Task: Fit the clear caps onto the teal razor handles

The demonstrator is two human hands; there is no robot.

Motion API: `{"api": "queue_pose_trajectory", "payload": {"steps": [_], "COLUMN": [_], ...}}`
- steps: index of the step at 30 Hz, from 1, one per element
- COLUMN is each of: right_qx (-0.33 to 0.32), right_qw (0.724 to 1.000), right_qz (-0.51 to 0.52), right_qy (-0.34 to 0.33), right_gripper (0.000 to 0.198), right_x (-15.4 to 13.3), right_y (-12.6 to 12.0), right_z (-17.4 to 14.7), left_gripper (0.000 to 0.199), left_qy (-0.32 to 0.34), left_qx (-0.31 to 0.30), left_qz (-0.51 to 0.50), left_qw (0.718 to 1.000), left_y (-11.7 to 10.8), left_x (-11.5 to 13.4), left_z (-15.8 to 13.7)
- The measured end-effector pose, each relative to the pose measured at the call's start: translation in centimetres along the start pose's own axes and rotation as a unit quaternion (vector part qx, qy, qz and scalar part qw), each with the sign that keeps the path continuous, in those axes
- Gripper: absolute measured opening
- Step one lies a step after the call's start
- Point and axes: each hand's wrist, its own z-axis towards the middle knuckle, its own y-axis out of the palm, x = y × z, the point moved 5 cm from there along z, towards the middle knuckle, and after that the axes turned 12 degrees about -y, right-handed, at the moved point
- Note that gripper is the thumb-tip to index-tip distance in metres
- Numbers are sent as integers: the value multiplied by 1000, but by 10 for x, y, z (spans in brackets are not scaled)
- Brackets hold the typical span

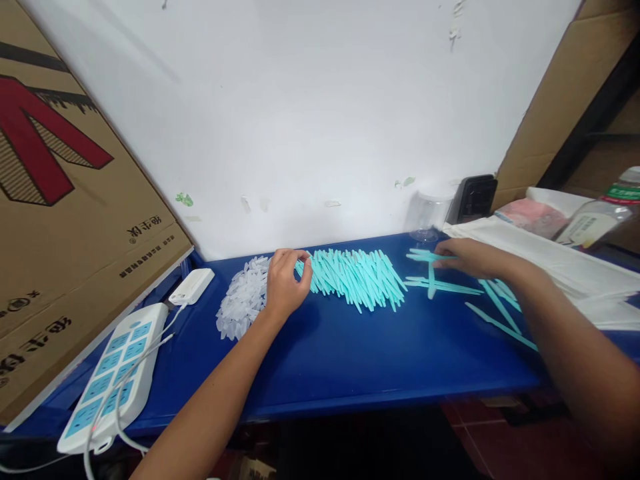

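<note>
My left hand point(287, 280) is closed in a pinch, thumb tip against the curled fingers, between two piles; anything inside it is hidden. On its left lies a heap of small translucent white pieces resembling caps point(244, 300). Just to its right spreads a dense pile of slim, tapered teal plastic sticks point(353, 277). My right hand point(457, 257), farther right, has its fingers closed around a teal stick point(424, 255). Below that hand, several loose teal sticks point(453, 287) lie crossed, and more loose ones point(500, 310) sit near the right forearm, which partly hides them.
A white power strip point(113, 373) with cables and a small white box point(191, 287) occupy the left of the blue table point(350, 367). A printed carton point(75, 220) stands beyond. Behind my right hand are a clear jar point(431, 213), a black object point(477, 198), white bags point(575, 267) and a bottle point(597, 217).
</note>
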Motion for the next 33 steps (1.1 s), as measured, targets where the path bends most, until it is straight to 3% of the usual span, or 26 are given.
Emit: {"api": "queue_pose_trajectory", "payload": {"steps": [3, 7, 10, 13, 20, 27, 33], "right_qx": [13, 15, -31, -40, -48, -37, 2], "right_qw": [1000, 986, 946, 912, 885, 886, 889], "right_qz": [7, 102, 211, 281, 340, 362, 350], "right_qy": [-20, -133, -242, -295, -313, -288, -294], "right_gripper": [23, 35, 41, 43, 35, 36, 38], "right_x": [-17, -84, -144, -179, -197, -192, -190], "right_y": [-19, -35, -26, -7, 34, 45, 45], "right_z": [14, 23, 23, 22, 18, 19, 19], "left_gripper": [9, 11, 18, 29, 45, 46, 46], "left_qy": [-12, -35, -61, -79, -114, -202, -230], "left_qx": [-25, -70, -108, -153, -220, -277, -277], "left_qz": [-8, -34, -52, -77, -152, -283, -307], "left_qw": [1000, 996, 991, 982, 957, 896, 881], "left_y": [5, 12, 15, 17, 27, 41, 44], "left_x": [-2, -2, -1, 2, 8, 0, -6], "left_z": [-1, -4, -7, -10, -20, -25, -24]}}
